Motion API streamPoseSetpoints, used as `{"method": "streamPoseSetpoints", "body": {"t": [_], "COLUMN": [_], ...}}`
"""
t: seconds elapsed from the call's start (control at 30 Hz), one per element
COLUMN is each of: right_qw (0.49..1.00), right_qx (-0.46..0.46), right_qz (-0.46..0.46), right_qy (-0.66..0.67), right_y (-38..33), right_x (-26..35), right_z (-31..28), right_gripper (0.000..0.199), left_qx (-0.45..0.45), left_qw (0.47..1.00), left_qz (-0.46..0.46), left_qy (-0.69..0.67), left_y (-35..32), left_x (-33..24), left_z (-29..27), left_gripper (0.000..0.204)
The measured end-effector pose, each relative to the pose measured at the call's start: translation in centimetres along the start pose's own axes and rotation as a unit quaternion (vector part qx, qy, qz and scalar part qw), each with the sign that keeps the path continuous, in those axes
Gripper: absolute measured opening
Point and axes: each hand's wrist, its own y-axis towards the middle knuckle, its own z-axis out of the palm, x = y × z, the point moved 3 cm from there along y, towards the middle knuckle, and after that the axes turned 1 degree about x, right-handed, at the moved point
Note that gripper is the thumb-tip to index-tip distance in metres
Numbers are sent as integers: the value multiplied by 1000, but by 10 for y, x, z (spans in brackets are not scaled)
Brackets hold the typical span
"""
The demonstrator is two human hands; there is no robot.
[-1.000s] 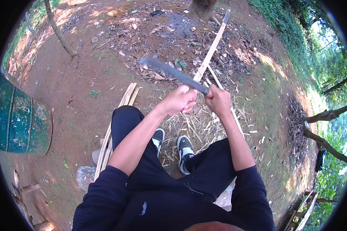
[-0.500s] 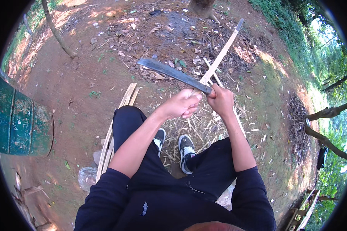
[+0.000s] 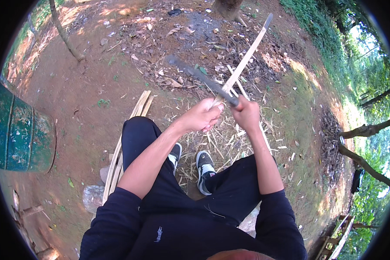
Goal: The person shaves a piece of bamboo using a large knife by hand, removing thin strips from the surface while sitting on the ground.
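Holds a pale wooden strip [image 3: 247, 57] by its near part in the left grip [image 3: 202, 115], closed round it. Clasps a machete [image 3: 210, 83] by one end in the right grip [image 3: 245, 114], likewise wrapped round, crossing the strip with the blurred blade [image 3: 190, 69] just beyond the left grip; cannot tell whether touching. Slants the strip toward the far edge of the ground [image 3: 86, 130], above scattered shavings [image 3: 221, 144].

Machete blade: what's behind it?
Behind the blade, a pale wooden strip crosses near its lower end, with leaf litter beyond. The strip's section directly behind the blade is covered; whether they touch, I cannot tell.
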Motion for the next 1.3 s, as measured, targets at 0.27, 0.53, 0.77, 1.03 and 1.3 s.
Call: {"method": "streamPoseSetpoints", "body": {"t": [0.27,0.53,0.77,1.03,1.3], "right_qw": [985,984,938,631,622], "right_qx": [-105,-89,-149,-248,-278], "right_qz": [58,-139,272,315,260], "right_qy": [-127,-65,152,664,684], "right_y": [21,12,24,31,9], "right_x": [-40,-15,-98,-106,-118], "right_z": [-16,-8,-10,-36,-58], "right_gripper": [12,14,25,43,18], "left_qx": [-19,12,23,118,216], "left_qw": [1000,999,999,991,949], "left_qz": [4,14,-20,-54,-119], "left_qy": [1,30,-10,19,196], "left_y": [-14,-13,-19,-31,-42], "left_x": [-8,-10,-9,-14,-14], "left_z": [2,8,14,18,-12], "left_gripper": [14,14,16,22,35]}}
